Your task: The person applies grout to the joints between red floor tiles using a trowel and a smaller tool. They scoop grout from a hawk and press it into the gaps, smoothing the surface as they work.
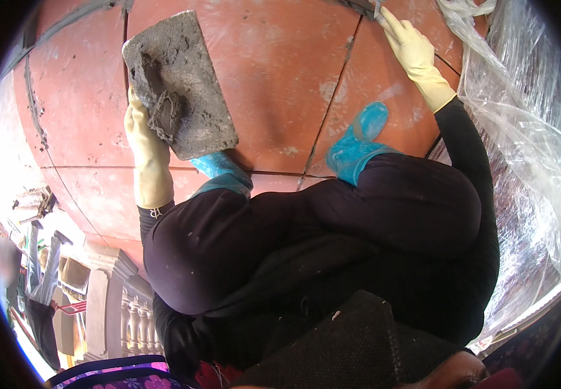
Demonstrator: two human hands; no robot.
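The grey board point(208, 126), a rectangular slab loaded with dark grey mortar point(169, 110), is on the person's left, over the reddish tiles point(274, 65) and partly in front of the left boot point(223, 174). Its long axis runs mostly away from the body, with the far short end leaning left and the near short end angled right toward that boot; the mortar lies in a ridge along the left half of its face. The gloved left hand point(147, 142) grips it at the left long edge, though how the fingers close underneath is hidden. Off to the right, the gloved right hand point(417, 53) is closed around a slim tool point(378, 9), which points away toward the top edge, where most of it is cut off. Judging by the floor, the work is partway through: the joint at the upper left point(76, 21) carries a broad grey band and the mortar on the board is far from used up, while the joint between the boots point(334, 100) looks dark and unfilled. The right boot point(358, 146) stands just beside that line, and crumpled clear plastic sheeting point(527, 123) covers the far right.
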